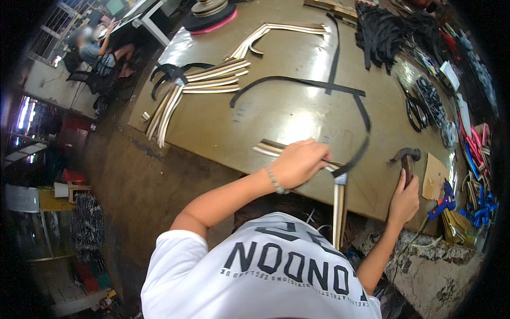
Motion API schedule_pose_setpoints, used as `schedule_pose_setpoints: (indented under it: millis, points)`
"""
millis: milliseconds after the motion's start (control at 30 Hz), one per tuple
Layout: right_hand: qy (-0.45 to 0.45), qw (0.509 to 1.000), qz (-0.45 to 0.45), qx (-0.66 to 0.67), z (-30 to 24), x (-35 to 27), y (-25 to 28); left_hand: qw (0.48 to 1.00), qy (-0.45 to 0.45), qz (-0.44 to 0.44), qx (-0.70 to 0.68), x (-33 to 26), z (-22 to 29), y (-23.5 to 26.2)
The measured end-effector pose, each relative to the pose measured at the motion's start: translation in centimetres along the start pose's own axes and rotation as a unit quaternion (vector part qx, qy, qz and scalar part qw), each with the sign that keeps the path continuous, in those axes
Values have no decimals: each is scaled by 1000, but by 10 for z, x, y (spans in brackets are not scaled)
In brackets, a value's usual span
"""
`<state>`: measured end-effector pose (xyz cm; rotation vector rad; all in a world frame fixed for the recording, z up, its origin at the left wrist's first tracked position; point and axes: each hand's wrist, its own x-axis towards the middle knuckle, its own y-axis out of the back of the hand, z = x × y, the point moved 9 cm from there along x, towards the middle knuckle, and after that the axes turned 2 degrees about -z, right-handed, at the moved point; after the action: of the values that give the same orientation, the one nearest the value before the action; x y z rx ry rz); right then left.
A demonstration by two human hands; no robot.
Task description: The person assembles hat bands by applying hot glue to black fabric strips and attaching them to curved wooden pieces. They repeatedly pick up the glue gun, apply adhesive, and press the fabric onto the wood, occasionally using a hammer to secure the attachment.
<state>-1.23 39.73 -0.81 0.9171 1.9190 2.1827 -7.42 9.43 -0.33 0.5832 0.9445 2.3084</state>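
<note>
Your tabletop (pixel 281 118) looks smooth and glossy. Your hammer (pixel 408 160) is metal and wood; your black strap (pixel 367 121) looks matt.

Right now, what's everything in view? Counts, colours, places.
claw hammer: one, dark, front right
striped strap: one, cream-brown, front centre
other striped straps: several, cream-brown, far and left
black straps: several, black, centre
strip pile: one, black, far right
scissors: one, black, right
glue gun: one, blue, right
disc stack: one, multicoloured, far left
worktable: one, brownish, centre
clutter: uncounted, mixed, edges
seated person: one, grey clothes, upper left
left hand: one, bare, on striped strap
right hand: one, bare, around hammer
</note>
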Motion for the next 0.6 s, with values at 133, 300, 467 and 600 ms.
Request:
schedule_pose_setpoints:
  millis: [133, 300, 467, 600]
  points:
    - [-1, 1000, 1, -5, 1, -3, -2, 998, -25, 20, 49, 28, 9, 52]
    - [8, 1000, 5, 9, -2, -4, 1, 938, 10, 342, 61, -34, -37, 224]
    - [22, 1000, 20, -8, -6, -2, 5, 799, 246, 547, 30, -165, -156, 294]
    - [21, 1000, 11, -8, -4, -5, -3, 693, 334, 448, 455, -166, -158, 260]
